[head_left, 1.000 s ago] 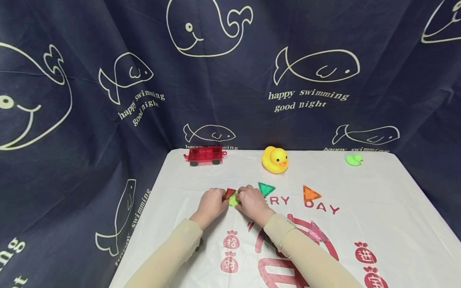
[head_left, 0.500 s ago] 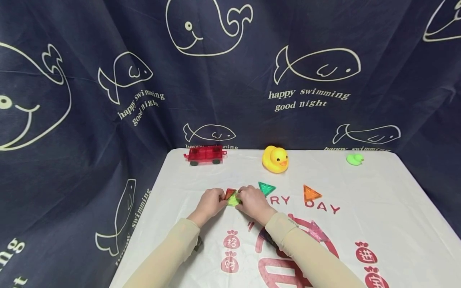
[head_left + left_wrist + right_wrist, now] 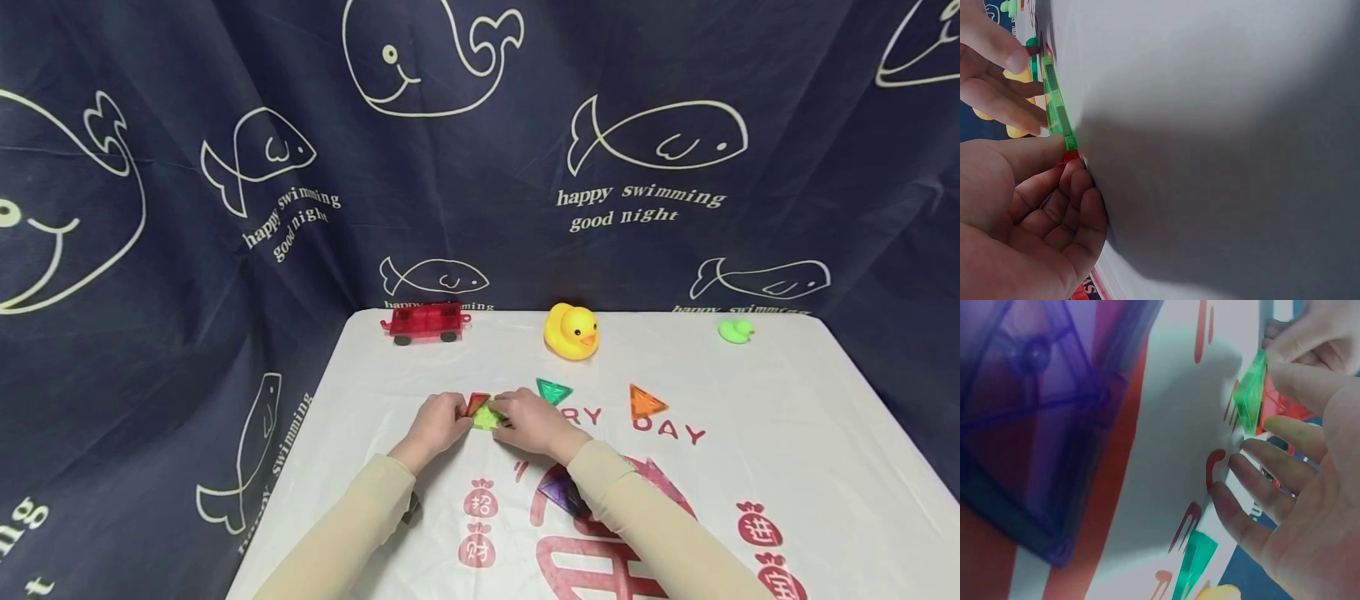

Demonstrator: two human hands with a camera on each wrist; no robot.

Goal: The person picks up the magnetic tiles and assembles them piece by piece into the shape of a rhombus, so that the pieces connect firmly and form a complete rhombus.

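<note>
Near the middle of the table, my left hand (image 3: 438, 421) pinches a red triangular magnetic tile (image 3: 476, 403) at its left corner. A yellow-green triangular tile (image 3: 485, 418) lies against the red one; in the left wrist view its edge (image 3: 1059, 103) stretches away from my left thumb tip. My right hand (image 3: 534, 423) is at the green tile's right side. In the right wrist view its fingers (image 3: 1272, 465) are spread and loosely bent, with the thumb by the green tile's corner. The red tile is partly hidden behind the fingers.
A teal triangle (image 3: 553, 391) and an orange triangle (image 3: 645, 403) lie to the right. A purple tile (image 3: 561, 492) and a pink tile (image 3: 658, 477) are beside the right sleeve. At the back stand a red toy car (image 3: 426, 322), a yellow duck (image 3: 572, 332) and a small green duck (image 3: 737, 331).
My right fingers have loosened from the green tile and shifted slightly right. More of the purple tile shows beside the right sleeve. My left hand stays almost in place with the red tile.
</note>
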